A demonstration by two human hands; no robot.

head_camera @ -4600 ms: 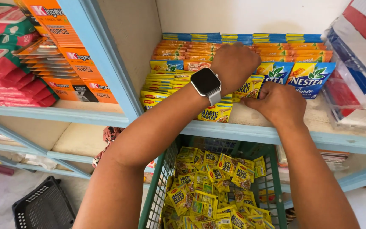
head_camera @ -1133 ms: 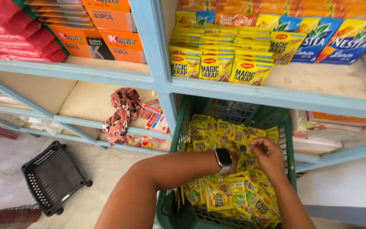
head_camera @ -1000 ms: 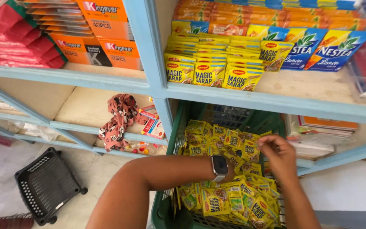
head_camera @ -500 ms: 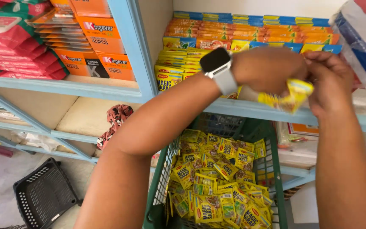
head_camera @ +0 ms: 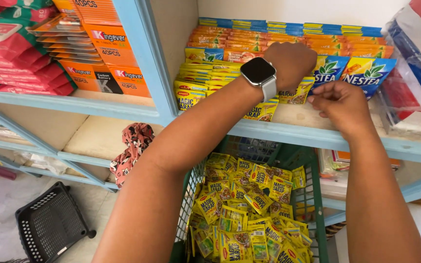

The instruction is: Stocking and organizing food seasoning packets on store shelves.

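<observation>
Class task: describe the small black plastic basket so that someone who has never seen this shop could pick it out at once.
Start at the pale blue wooden shelving and look down to the floor at its lower left. There lies the small black perforated plastic basket, apart from the tall green plastic basket of yellow sachets under the person's arms. It alone is black, and no sachets show in it.
</observation>
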